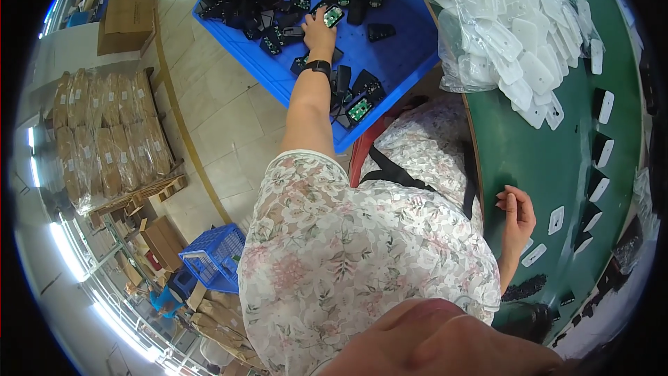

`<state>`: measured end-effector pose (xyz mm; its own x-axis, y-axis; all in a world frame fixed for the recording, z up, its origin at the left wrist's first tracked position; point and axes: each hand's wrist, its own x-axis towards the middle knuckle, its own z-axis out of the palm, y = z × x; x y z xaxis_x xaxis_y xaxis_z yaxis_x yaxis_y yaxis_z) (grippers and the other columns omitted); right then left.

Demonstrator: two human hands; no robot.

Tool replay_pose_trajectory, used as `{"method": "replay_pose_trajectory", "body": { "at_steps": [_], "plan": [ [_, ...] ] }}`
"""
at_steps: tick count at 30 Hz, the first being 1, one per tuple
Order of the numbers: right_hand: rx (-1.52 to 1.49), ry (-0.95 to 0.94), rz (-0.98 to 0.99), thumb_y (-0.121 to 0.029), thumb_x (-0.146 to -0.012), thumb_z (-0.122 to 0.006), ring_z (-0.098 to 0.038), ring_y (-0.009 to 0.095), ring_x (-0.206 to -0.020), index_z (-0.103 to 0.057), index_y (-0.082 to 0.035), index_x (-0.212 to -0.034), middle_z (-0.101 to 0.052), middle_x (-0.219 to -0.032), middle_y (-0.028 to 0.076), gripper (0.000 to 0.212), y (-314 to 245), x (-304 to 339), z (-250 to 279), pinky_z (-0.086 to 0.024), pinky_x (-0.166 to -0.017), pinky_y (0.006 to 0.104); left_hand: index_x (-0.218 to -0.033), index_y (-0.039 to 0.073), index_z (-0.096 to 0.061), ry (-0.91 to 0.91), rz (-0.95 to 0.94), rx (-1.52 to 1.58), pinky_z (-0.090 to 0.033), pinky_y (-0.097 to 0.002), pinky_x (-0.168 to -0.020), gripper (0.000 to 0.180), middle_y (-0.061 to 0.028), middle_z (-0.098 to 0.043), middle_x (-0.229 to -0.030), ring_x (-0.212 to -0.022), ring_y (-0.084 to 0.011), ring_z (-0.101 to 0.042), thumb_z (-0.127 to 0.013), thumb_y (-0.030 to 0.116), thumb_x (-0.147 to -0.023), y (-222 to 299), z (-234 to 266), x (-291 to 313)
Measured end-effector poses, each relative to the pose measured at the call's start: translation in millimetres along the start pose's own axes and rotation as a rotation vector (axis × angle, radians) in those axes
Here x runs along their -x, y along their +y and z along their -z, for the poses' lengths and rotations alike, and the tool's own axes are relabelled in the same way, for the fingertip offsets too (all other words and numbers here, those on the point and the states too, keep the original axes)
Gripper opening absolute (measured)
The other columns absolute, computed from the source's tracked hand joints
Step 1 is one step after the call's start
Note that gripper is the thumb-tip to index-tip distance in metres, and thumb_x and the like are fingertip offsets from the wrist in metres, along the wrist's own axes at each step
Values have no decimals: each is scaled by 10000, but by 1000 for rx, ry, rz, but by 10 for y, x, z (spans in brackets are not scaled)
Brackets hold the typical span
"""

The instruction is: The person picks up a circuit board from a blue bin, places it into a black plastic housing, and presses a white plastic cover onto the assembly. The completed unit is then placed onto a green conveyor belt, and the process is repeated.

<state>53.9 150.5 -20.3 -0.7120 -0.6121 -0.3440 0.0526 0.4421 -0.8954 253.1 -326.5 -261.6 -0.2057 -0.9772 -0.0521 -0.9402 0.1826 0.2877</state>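
My left hand [320, 33], with a black band at the wrist, reaches into a blue plastic bin [410, 49]. Its fingers are closed on a black plastic housing with a green circuit board [333, 17]. Similar black housings [268, 17], several with green boards showing, lie heaped around it. My right hand [518, 219] is over the near side of a green table [515, 153], its fingers loosely bent and nothing visible in them. Closest to it lie small white plastic covers [556, 221], flat on the table.
A clear bag of white covers [522, 35] spills onto the table's far part. Black-and-white pieces [602, 150] stand in a row along its right side. At left are a pallet of wrapped brown bundles [108, 139], a cardboard box [126, 24] and a blue crate [216, 254].
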Motion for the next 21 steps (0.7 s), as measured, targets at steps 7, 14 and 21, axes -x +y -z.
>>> {"method": "replay_pose_trajectory", "body": {
  "at_steps": [7,14,21],
  "plan": [
    [-9,-12,9,-90,-959,-543,-577,93,-761,-634,7,-1056,-637,-885,46,164,28,-13,25,-479,-712,213,-1273,254,-457,-55,8,19,-514,-475,-873,658,-108,-429,-1332,-1157,-411,-503,-747,129,-695,60,84,-179],
    [12,15,-5,-96,-961,-544,-570,85,-742,-634,8,-1061,-630,-869,37,170,45,-2,5,-465,-695,202,-1328,237,-390,-182,-28,6,-501,-498,-883,701,-127,-383,-1395,-1153,-435,-505,-684,84,-711,141,103,-369],
    [30,28,-61,-106,-962,-547,-542,67,-687,-631,1,-1074,-615,-812,25,176,43,-77,18,-440,-630,185,-1387,273,-365,-8,-120,-117,-547,-450,-791,787,-150,-376,-1398,-1084,-401,-533,-691,60,-704,128,-21,-186]
  ]
}}
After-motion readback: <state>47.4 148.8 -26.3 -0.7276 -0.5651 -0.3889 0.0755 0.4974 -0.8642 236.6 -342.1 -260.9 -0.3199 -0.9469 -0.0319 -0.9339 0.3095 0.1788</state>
